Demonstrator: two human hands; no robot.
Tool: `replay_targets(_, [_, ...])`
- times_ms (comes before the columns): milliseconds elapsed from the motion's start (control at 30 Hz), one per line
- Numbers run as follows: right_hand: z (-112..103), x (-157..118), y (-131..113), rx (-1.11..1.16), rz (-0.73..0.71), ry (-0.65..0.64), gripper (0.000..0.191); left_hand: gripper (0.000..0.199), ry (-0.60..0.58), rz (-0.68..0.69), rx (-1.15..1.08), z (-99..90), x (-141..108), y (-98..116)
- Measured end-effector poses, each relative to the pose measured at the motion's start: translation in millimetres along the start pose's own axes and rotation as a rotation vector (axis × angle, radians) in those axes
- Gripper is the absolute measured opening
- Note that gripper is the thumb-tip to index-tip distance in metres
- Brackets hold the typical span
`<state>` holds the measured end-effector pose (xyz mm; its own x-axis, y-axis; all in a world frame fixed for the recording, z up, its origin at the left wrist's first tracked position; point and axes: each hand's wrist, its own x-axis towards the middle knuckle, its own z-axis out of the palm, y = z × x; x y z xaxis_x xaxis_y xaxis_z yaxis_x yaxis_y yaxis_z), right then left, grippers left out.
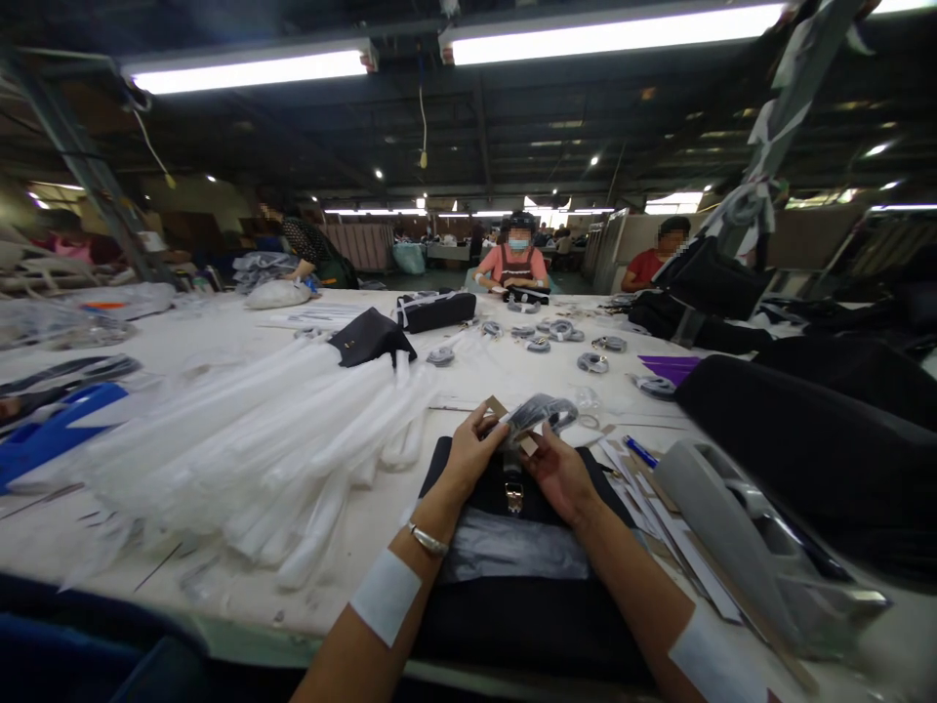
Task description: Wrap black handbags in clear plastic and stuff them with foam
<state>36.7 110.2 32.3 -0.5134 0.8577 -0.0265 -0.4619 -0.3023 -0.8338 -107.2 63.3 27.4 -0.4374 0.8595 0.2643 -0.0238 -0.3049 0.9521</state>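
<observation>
A black bag (527, 625) lies on the table right in front of me. It has a metal buckle (514, 498) near its middle and a band of clear plastic (512, 549) across it. Over its far end, my left hand (468, 451) pinches a plastic-wrapped strap (543, 414) with closed fingers. My right hand (565, 475) grips the near side of the same strap, its thumb and fingers closed. Small pieces of brown cardboard (496, 405) show at the fingers of both hands. What exactly lies under the fingertips is hidden.
Long white foam rolls (293, 459) cover the left of the table (344, 615). On the right stand a grey tape dispenser (739, 527), a blue pen (641, 451) and black material (805, 439). Several wrapped coils (592, 362) and black bags (439, 311) lie farther back. A co-worker (516, 259) sits opposite.
</observation>
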Motion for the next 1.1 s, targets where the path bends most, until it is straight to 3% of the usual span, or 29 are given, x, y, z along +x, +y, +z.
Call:
replay_targets(100, [-3, -1, 2, 0.029, 0.004, 0.004, 0.027, 0.036, -0.059, 0.066, 0.001, 1.2, -3, 9])
replay_targets(233, [1, -3, 7, -0.019, -0.012, 0.029, 0.034, 0.02, -0.042, 0.106, 0.106, 2.1, -7, 15])
replay_targets(400, [3, 0, 14, -0.105, -0.1, 0.146, 0.036, 0.018, -0.057, 0.156, 0.128, 3.8, -8, 13])
replay_targets(567, [5, -1, 16, -0.239, -0.188, 0.119, 0.037, 0.014, -0.046, 0.215, 0.239, 4.9, -9, 14])
replay_targets(767, [10, -1, 15, -0.294, -0.214, 0.186, 0.038, 0.015, -0.005, 0.261, 0.26, 8.7, -14, 15])
replay_targets(1100, [8, -1, 14, -0.281, -0.208, 0.177, 0.041, 0.015, 0.092, 0.311, 0.27, 13.8, -16, 16])
